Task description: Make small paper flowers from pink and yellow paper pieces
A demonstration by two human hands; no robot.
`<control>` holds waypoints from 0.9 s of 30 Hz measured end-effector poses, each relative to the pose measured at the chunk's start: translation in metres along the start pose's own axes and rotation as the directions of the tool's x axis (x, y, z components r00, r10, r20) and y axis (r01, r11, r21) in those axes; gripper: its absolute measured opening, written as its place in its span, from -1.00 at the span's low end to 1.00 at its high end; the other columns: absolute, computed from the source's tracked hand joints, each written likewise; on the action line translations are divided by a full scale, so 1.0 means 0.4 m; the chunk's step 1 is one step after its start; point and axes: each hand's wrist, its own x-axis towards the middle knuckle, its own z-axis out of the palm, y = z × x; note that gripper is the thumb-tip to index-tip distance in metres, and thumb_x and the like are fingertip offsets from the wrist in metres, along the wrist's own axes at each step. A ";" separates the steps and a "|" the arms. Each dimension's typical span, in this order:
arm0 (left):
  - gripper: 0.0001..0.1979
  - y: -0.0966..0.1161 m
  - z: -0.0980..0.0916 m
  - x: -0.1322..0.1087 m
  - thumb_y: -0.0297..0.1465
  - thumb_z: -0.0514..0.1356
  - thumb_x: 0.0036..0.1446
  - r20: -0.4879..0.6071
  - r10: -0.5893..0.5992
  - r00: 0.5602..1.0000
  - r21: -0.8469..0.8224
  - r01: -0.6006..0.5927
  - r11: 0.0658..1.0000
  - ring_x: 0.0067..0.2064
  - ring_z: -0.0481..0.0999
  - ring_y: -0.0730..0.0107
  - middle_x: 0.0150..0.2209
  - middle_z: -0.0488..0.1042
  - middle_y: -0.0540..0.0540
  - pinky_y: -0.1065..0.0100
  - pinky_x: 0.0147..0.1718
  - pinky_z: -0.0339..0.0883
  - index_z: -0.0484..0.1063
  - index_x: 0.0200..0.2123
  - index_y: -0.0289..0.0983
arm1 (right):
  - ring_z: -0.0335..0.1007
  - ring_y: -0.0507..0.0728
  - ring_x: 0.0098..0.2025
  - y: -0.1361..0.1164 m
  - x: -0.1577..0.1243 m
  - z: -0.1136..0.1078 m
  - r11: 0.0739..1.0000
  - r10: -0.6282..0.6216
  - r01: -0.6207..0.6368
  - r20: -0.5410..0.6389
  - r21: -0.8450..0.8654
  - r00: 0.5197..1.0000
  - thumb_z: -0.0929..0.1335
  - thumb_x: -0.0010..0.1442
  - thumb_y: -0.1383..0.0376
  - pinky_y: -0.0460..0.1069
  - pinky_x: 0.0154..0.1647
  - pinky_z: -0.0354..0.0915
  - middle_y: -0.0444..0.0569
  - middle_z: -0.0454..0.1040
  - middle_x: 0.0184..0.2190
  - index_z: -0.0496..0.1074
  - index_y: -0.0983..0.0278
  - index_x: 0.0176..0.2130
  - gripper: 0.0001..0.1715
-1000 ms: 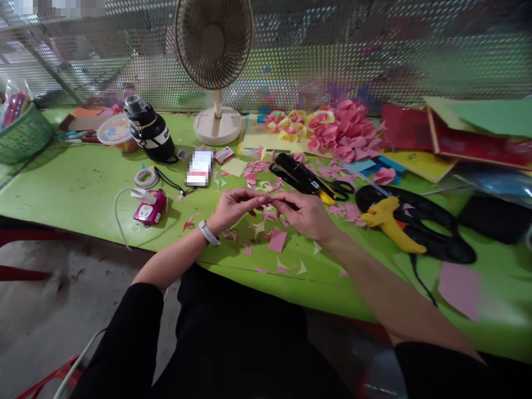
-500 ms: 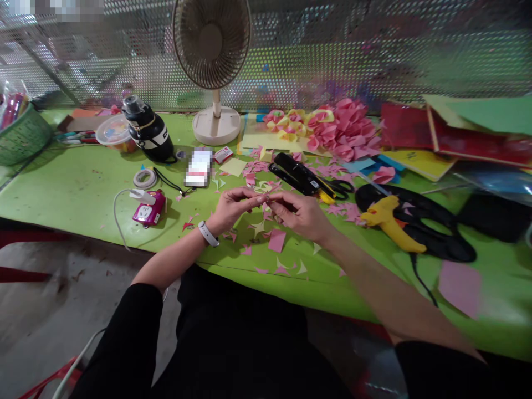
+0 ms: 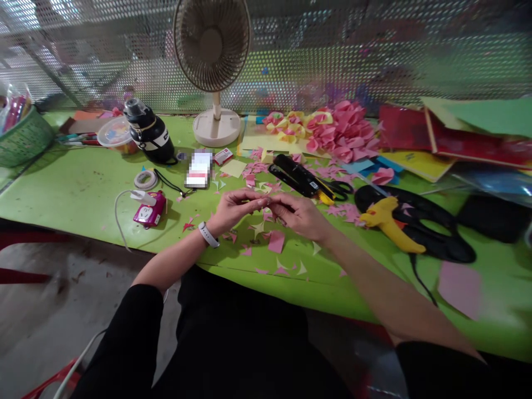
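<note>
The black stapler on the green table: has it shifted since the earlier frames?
No. The black stapler still lies just left of the scissors, behind both hands; the slight shift in the picture matches the fan base, so the camera moved.

Green table (image 3: 75, 188) painted, smooth, faintly glossy, scuffed in spots; paper scraps (image 3: 276, 241) pink and cream, matt, thin; paper flowers (image 3: 341, 130) matt, folded; stapler (image 3: 296, 174) black plastic, shiny; glue gun (image 3: 393, 224) yellow plastic, semi-gloss; fan (image 3: 213, 44) beige plastic, matt; back screen (image 3: 374, 50) perforated metal, bright; basket (image 3: 22, 138) green woven plastic.
</note>
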 end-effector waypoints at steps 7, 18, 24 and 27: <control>-0.83 -0.007 -0.004 0.002 -0.30 0.48 -0.08 -0.026 0.027 0.999 -0.023 -0.027 0.999 -0.36 0.52 0.54 -0.38 0.59 -0.04 0.42 -0.29 0.43 0.64 -0.40 -0.23 | 0.34 0.02 -0.56 0.003 -0.002 0.006 0.999 0.033 -0.033 0.028 -0.007 0.999 0.31 0.36 0.11 -0.05 -0.57 0.27 -0.10 0.49 -0.48 0.47 0.25 -0.07 -0.70; -0.79 -0.001 -0.002 0.002 -0.28 0.49 -0.11 -0.002 0.038 0.999 -0.017 -0.038 0.999 -0.37 0.52 0.53 -0.38 0.58 -0.05 0.39 -0.31 0.43 0.63 -0.41 -0.25 | 0.27 0.00 -0.60 0.011 -0.002 0.004 0.998 0.028 -0.029 0.018 0.059 0.999 0.28 0.38 0.08 -0.08 -0.61 0.23 -0.13 0.43 -0.50 0.45 0.21 -0.13 -0.71; -0.81 0.008 -0.002 0.001 -0.28 0.47 -0.07 0.075 0.021 0.997 0.020 -0.023 1.000 -0.36 0.51 0.52 -0.37 0.58 -0.05 0.38 -0.30 0.42 0.65 -0.38 -0.24 | 0.28 0.00 -0.57 0.005 0.003 -0.007 0.999 -0.004 0.000 0.077 0.046 0.997 0.29 0.36 0.05 -0.09 -0.59 0.22 -0.13 0.42 -0.52 0.49 0.23 -0.17 -0.67; -0.81 0.001 -0.003 0.001 -0.29 0.49 -0.10 0.046 0.074 0.996 0.030 -0.075 0.997 -0.39 0.50 0.54 -0.43 0.55 -0.03 0.42 -0.34 0.40 0.63 -0.43 -0.25 | 0.31 0.00 -0.58 0.001 0.000 -0.002 0.998 0.007 -0.012 0.088 0.060 0.996 0.30 0.36 0.06 -0.09 -0.60 0.24 -0.12 0.45 -0.51 0.48 0.24 -0.17 -0.69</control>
